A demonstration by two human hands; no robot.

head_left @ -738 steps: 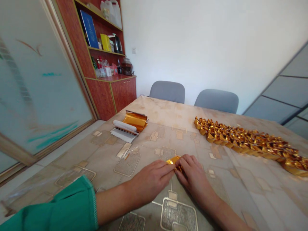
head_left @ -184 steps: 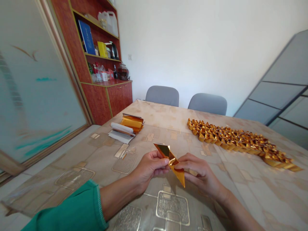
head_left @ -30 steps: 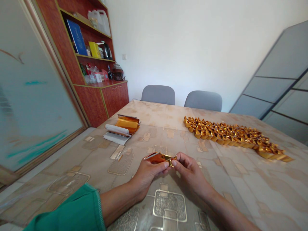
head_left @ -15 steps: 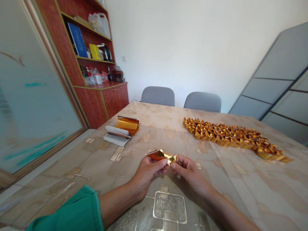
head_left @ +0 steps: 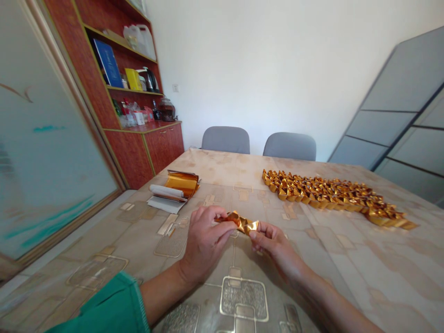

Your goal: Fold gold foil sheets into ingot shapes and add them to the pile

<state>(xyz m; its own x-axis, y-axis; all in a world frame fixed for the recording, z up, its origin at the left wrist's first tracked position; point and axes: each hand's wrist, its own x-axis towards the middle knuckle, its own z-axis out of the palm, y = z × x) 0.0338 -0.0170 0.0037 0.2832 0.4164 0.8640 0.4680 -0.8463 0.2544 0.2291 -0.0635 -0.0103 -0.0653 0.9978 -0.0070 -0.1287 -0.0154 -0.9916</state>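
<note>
A folded piece of gold foil paper [head_left: 242, 224] is held between my two hands, just above the tabletop. My left hand [head_left: 208, 236] grips its left end, with the thumb in front and the fingers curled over the top. At the other end, my right hand [head_left: 272, 241] pinches a bright raised corner between thumb and fingers. Part of the paper is hidden behind my fingers. Farther off on the right lie many folded gold paper ingots [head_left: 322, 192], packed in rows. To the left rests a curled stack of gold foil sheets [head_left: 182, 184] with white backs showing.
The table [head_left: 222, 162] has a patterned cloth under a clear cover. Two grey chairs [head_left: 225, 139] stand at its far side by the white wall. A red wooden cabinet [head_left: 138, 148] with shelves of household items is at the left, beside a frosted glass door [head_left: 52, 138].
My left hand has turned over, its fingers now arching over the top of the paper's left end. The paper, an open pointed strip 6.1 s ago, is now folded more compactly.
</note>
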